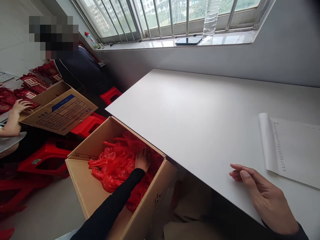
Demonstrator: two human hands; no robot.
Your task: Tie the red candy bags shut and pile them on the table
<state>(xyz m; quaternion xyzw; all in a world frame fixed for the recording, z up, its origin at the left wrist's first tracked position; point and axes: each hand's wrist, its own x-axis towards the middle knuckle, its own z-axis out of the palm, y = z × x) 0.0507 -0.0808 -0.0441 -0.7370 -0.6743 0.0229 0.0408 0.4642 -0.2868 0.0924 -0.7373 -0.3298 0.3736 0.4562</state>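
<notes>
My left hand reaches down into an open cardboard box, its stretched fingers touching red plastic bags. Those bags are knotted and heaped together; the fingertips are partly lost in shadow among them, and I see nothing gripped. Over the near edge of the white table rests my right hand, palm turned inward, fingers loosely bent and nothing in it. To the right of that hand lies an open notepad with its cover folded back.
A second cardboard box stands at the left by red gift bags. A co-worker's hand touches it; another person sits behind. Red stools stand on the floor. A phone and a water bottle are on the windowsill.
</notes>
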